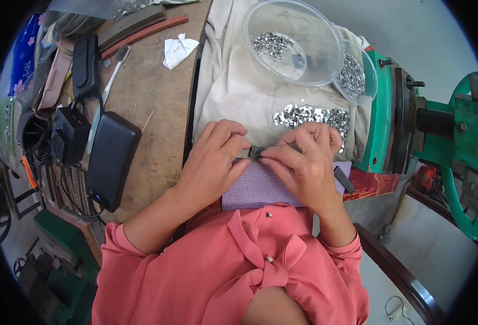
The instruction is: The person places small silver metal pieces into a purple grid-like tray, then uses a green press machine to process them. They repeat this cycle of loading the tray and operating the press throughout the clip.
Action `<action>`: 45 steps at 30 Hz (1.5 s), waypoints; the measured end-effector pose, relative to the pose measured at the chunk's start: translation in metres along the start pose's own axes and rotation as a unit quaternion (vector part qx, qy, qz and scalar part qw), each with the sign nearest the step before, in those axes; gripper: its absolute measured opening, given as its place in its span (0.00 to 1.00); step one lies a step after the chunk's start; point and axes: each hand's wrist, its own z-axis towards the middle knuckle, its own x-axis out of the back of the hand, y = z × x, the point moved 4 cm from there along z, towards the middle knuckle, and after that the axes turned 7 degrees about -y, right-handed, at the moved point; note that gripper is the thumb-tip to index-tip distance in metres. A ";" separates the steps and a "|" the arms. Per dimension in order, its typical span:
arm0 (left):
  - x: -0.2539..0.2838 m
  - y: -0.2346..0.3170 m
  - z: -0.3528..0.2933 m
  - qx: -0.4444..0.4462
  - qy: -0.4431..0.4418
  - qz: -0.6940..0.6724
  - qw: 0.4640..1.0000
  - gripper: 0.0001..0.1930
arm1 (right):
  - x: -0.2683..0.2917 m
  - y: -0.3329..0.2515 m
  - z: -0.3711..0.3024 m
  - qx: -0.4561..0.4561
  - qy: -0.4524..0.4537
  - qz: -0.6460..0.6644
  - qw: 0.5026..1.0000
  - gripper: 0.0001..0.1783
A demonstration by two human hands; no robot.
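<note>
My left hand is closed on the left end of a small dark metal block, with thumb and fingertips on it. At the block's right edge, my right hand pinches thumb and forefinger together; anything between those tips is too small to make out. Both hands meet just above a purple woven cloth. Beyond my right hand, many small shiny flat metal pieces lie loose on a pale cloth. A short dark bar rests at the purple cloth's right side.
Farther off stand a clear tub and a smaller clear cup, each with small metal parts. A green machine with a handwheel borders the right. On the wooden table at left are a black power bank, toothbrush and crumpled tissue.
</note>
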 end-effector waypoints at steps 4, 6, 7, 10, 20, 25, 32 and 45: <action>0.000 0.000 0.000 0.001 -0.002 0.001 1.000 0.16 | -0.009 -0.004 0.003 0.020 -0.012 -0.015 1.000 0.09; 0.000 0.001 0.000 0.005 -0.002 -0.004 1.000 0.16 | -0.011 -0.004 0.004 0.022 -0.018 -0.014 1.000 0.09; 0.000 0.001 -0.001 0.004 -0.001 -0.004 1.000 0.16 | -0.011 -0.003 0.004 0.023 -0.018 -0.015 0.999 0.08; 0.001 0.002 0.000 0.000 0.001 -0.004 1.000 0.16 | -0.004 0.001 0.007 0.006 -0.006 -0.009 1.000 0.07; 0.000 0.002 0.001 0.003 -0.002 0.007 1.000 0.16 | -0.001 0.035 0.001 -0.055 0.023 -0.013 0.998 0.07; 0.000 0.001 0.001 0.006 -0.004 0.004 1.000 0.15 | 0.003 0.036 -0.001 -0.044 0.029 -0.003 0.999 0.07; 0.000 0.001 0.002 0.005 -0.003 0.005 1.000 0.16 | -0.008 0.028 0.008 -0.021 0.011 -0.016 1.000 0.06; 0.001 0.002 0.001 0.000 0.000 0.003 1.000 0.15 | -0.002 0.037 0.005 -0.048 0.005 0.007 0.999 0.07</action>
